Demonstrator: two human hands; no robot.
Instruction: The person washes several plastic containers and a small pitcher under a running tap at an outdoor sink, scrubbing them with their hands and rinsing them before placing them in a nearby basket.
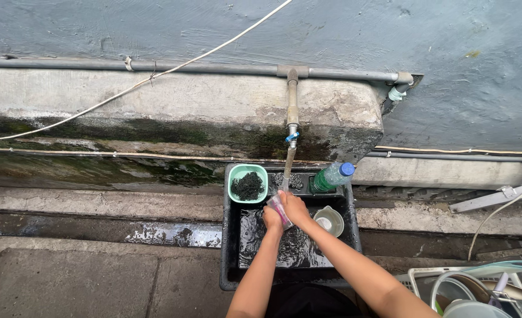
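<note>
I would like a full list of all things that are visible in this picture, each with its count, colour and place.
tub: 1, black, on the ground below the tap, water inside
tap: 1, grey pipe with blue handle, on the wall, water running
small bowl: 1, green, far-left corner of the tub, dark scrubber inside
bottle: 1, green with blue cap, far-right corner of the tub
cup: 1, whitish, right side of the tub
dish rack: 1, pale, bottom right, holding dishes
clear glass: 1, pinkish tint, under the stream
left hand: 1, at the glass
right hand: 1, gripping the glass
</note>
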